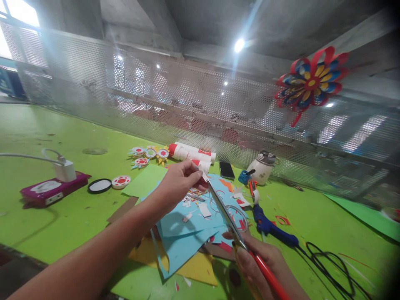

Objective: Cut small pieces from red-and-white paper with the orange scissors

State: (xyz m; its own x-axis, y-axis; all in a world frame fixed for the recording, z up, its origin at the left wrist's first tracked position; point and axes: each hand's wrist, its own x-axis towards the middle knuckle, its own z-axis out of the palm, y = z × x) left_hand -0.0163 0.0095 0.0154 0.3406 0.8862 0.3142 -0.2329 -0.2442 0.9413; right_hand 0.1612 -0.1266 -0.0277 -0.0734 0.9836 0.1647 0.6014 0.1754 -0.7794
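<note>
My left hand (178,183) pinches a small white paper scrap (203,175) between thumb and fingers, held above the green table (78,208). My right hand (262,262) grips red-handled scissors (229,218) at the lower right. Their metal blades point up and left, with the tips at the scrap. Below both hands lie light blue paper sheets (184,233) and a yellow sheet (200,268), strewn with red and white offcuts.
A blue glue gun (271,227) with its black cord lies to the right. Glue sticks (190,154), a phone (226,169), paper flowers (150,155) and a white jar (261,168) sit by the mesh wall. A purple power strip (51,189) stands left. A paper pinwheel (311,81) hangs above.
</note>
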